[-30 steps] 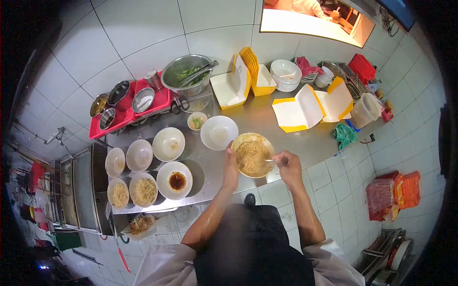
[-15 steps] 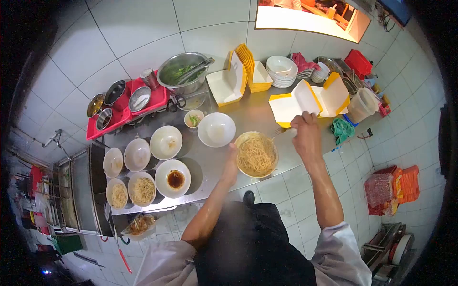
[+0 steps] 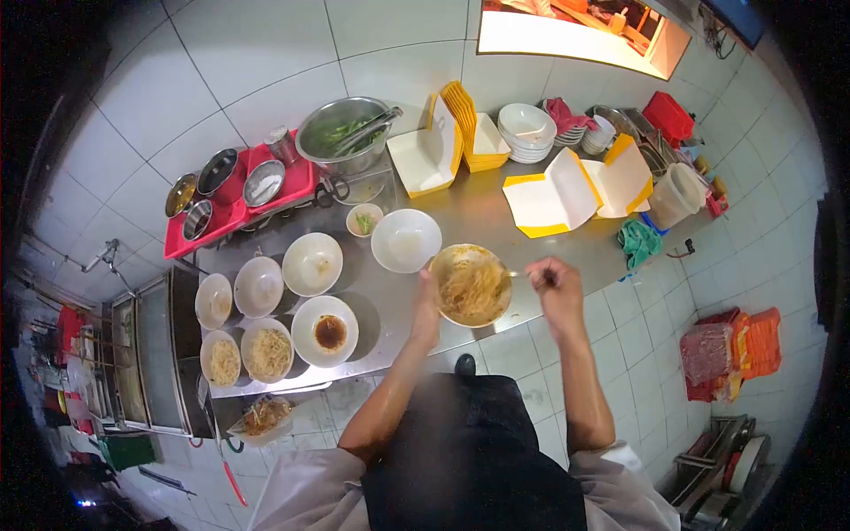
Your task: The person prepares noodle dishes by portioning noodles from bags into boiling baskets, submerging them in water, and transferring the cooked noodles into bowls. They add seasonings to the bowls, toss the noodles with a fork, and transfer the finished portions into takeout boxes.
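Note:
A bowl of noodles (image 3: 472,285) sits at the front edge of the metal counter, and its contents are blurred by motion. My left hand (image 3: 427,310) is closed on the bowl's left rim. From the right, my right hand (image 3: 556,281) grips the handle of a metal fork (image 3: 516,274) whose head is down among the noodles. Just behind the bowl stands a white bowl (image 3: 406,241) with a little clear liquid. Beside it is a small cup with chopped greens (image 3: 364,220). To the left, a white bowl holds dark sauce (image 3: 330,333).
More bowls, two with noodles (image 3: 269,352), line the counter's left. Behind them are a red tray (image 3: 232,215) of metal containers and a steel pot of greens (image 3: 343,137). Yellow-edged boxes (image 3: 540,199), stacked bowls (image 3: 528,126) and a green cloth (image 3: 639,244) stand along the back and right.
My right hand has moved down and left, from beside the open box to the noodle bowl, bringing the fork into the noodles. My left hand stays on the rim.

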